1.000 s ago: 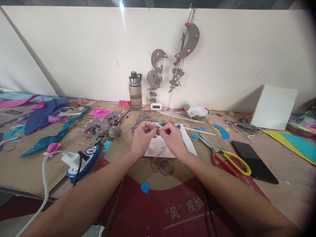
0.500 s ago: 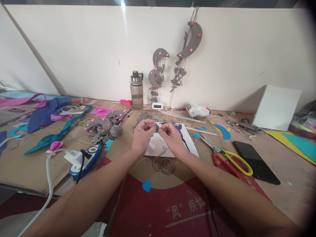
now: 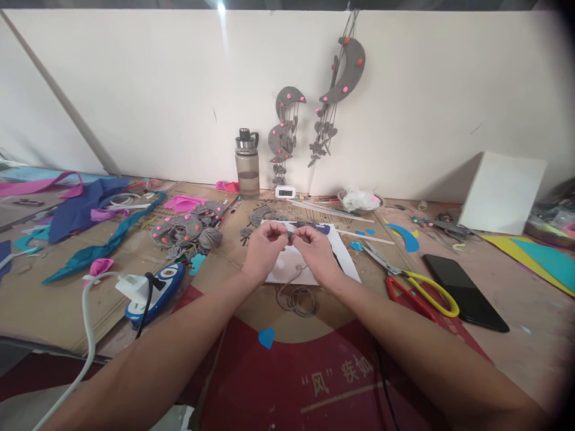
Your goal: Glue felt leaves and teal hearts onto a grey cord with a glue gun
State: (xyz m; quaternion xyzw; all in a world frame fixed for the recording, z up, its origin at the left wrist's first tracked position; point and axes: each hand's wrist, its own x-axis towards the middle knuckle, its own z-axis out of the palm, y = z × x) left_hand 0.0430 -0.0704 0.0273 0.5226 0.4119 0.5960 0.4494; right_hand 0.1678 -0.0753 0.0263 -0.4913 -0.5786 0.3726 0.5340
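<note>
My left hand (image 3: 264, 249) and my right hand (image 3: 317, 252) meet over a white sheet (image 3: 287, 268) in the middle of the table. Together their fingertips pinch a small grey felt piece (image 3: 291, 235). A grey string runs down from the hands to a loose coil (image 3: 299, 299) lying on the cardboard below. What the string is tied to is hidden by the fingers.
Scissors with yellow and red handles (image 3: 417, 288) and a black phone (image 3: 465, 292) lie to the right. A glue gun (image 3: 155, 287) with a white cable sits at the left. Grey felt moons (image 3: 184, 230), a bottle (image 3: 247, 163), hanging moon mobiles (image 3: 344, 75) and a white box (image 3: 501, 191) stand further back.
Both hands have stayed over the white sheet; the fingertips have drawn closer together around the grey piece. The view has shifted slightly.
</note>
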